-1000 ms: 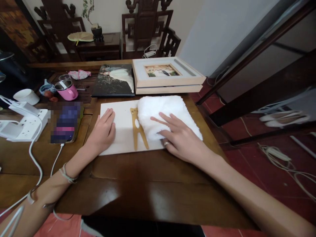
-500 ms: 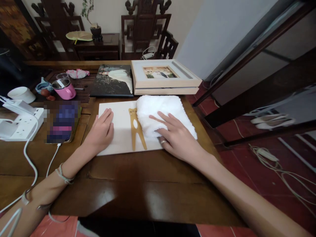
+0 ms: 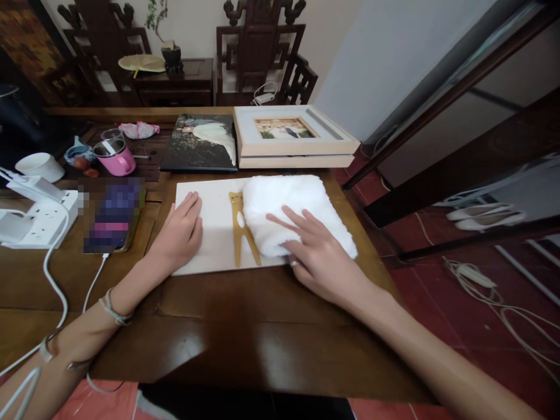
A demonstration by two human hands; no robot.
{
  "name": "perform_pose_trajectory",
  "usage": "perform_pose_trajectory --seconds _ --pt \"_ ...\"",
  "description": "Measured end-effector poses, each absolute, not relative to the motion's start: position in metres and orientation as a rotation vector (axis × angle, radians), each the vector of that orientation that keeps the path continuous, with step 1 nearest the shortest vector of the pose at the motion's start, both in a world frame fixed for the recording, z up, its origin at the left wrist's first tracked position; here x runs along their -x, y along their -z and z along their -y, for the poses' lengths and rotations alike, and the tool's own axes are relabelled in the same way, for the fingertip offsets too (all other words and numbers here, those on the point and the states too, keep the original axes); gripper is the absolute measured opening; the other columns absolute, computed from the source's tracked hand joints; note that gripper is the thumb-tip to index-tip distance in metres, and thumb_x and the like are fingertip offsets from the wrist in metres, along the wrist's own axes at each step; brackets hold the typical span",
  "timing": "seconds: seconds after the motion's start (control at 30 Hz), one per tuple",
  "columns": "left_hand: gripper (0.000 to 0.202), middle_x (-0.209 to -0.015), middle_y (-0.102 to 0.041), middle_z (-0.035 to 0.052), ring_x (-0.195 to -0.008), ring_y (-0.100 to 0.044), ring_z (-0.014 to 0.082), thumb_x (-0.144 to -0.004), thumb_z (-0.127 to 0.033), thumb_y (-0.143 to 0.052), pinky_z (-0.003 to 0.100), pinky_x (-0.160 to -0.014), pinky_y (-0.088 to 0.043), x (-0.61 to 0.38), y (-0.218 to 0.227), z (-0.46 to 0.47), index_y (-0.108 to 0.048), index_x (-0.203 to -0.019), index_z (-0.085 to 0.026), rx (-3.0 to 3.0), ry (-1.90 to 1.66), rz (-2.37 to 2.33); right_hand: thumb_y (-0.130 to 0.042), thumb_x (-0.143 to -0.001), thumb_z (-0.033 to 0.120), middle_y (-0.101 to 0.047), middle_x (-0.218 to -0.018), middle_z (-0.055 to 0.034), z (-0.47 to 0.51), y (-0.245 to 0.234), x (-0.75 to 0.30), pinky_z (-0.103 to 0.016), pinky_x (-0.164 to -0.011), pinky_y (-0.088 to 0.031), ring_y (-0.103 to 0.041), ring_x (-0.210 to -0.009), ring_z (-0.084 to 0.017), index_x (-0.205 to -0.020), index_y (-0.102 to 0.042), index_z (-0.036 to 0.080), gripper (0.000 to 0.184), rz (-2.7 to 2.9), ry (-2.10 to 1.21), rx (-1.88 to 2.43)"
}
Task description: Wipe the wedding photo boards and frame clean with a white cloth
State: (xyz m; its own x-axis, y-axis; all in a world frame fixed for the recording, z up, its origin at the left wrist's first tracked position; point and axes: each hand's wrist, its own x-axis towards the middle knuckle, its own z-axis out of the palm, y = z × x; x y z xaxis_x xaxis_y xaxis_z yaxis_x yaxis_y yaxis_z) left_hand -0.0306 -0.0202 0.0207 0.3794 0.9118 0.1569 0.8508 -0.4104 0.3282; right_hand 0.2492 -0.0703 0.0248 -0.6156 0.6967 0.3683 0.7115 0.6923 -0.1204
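A white board [image 3: 214, 233] lies flat on the dark wooden table [image 3: 245, 326], with a tan wooden stand piece [image 3: 242, 236] on its middle. A fluffy white towel [image 3: 291, 204] covers the board's right part. My left hand [image 3: 180, 230] lies flat and open on the board's left side. My right hand [image 3: 312, 254] rests on the towel's near edge with fingers stretched out and spread, a ring on one finger.
Two stacked pale picture frames [image 3: 293, 137] and a dark photo print [image 3: 201, 146] lie behind the board. At left stand a pink mug [image 3: 116, 157], a white bowl [image 3: 39, 166], a white power strip [image 3: 32, 219] with cables, and a phone [image 3: 111, 219]. The table's right edge drops to a red floor.
My right hand slid the towel slightly toward me and to the right over the board. The left hand stayed in place.
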Motion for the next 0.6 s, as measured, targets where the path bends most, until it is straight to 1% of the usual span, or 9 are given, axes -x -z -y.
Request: perform_pose_trajectory --seconds 0.07,0.13,0.27,0.37,0.47,0.6 --pt "0.049 -0.155 -0.036 0.0206 -0.147 -0.027 0.0294 -0.098 -0.019 -0.03 0.056 -0.118 -0.023 0.03 -0.021 0.017 -0.04 -0.144 -0.007 -2.445 -0.47 -1.579 -0.047 -0.064 -0.005 -0.053 -0.142 -0.0206 0.084 -0.027 -0.245 -0.068 -0.109 -0.037 -0.035 -0.14 -0.042 -0.073 -0.064 0.014 0.027 2.535 0.071 1.077" --pt "0.049 -0.154 -0.036 0.0219 -0.147 -0.027 0.03 -0.097 -0.019 -0.029 0.056 -0.119 -0.023 0.031 -0.022 0.016 -0.04 -0.143 -0.005 -2.445 -0.466 -1.584 -0.046 -0.064 -0.006 -0.052 -0.143 -0.0205 0.093 -0.029 -0.243 -0.068 -0.109 -0.037 -0.033 -0.14 -0.042 -0.07 -0.063 0.014 0.027 2.548 0.075 1.062" --pt "0.049 -0.154 -0.037 0.0217 -0.147 -0.027 0.0295 -0.097 -0.019 -0.029 0.056 -0.118 -0.024 0.033 -0.022 0.017 -0.04 -0.143 -0.006 -2.448 -0.478 -1.586 -0.045 -0.064 -0.006 -0.052 -0.144 -0.0147 0.09 -0.03 -0.25 -0.065 -0.111 -0.036 -0.032 -0.143 -0.035 -0.071 -0.063 0.018 0.031 2.534 0.026 1.018" --pt "0.049 -0.155 -0.036 0.0216 -0.147 -0.027 0.0294 -0.097 -0.019 -0.029 0.056 -0.119 -0.024 0.033 -0.022 0.021 -0.04 -0.143 -0.005 -2.447 -0.472 -1.584 -0.046 -0.069 -0.003 -0.052 -0.145 -0.0119 0.071 -0.027 -0.259 -0.063 -0.112 -0.036 -0.032 -0.143 -0.033 -0.076 -0.065 0.019 0.031 2.555 -0.018 1.015" --pt "0.05 -0.155 -0.035 0.0236 -0.147 -0.026 0.0307 -0.097 -0.018 -0.028 0.056 -0.119 -0.023 0.032 -0.021 0.025 -0.039 -0.143 0.0 -2.435 -0.444 -1.597 -0.047 -0.075 0.0 -0.054 -0.143 -0.0141 0.047 -0.022 -0.265 -0.063 -0.111 -0.037 -0.034 -0.141 -0.035 -0.085 -0.066 0.018 0.028 2.535 -0.003 1.066" --pt "0.051 -0.155 -0.034 0.0245 -0.148 -0.025 0.0313 -0.097 -0.017 -0.028 0.056 -0.119 -0.022 0.03 -0.02 0.028 -0.039 -0.142 0.003 -2.426 -0.424 -1.604 -0.047 -0.074 0.0 -0.056 -0.14 -0.0166 0.032 -0.016 -0.264 -0.063 -0.11 -0.039 -0.037 -0.139 -0.036 -0.097 -0.067 0.015 0.034 2.466 0.041 1.168"
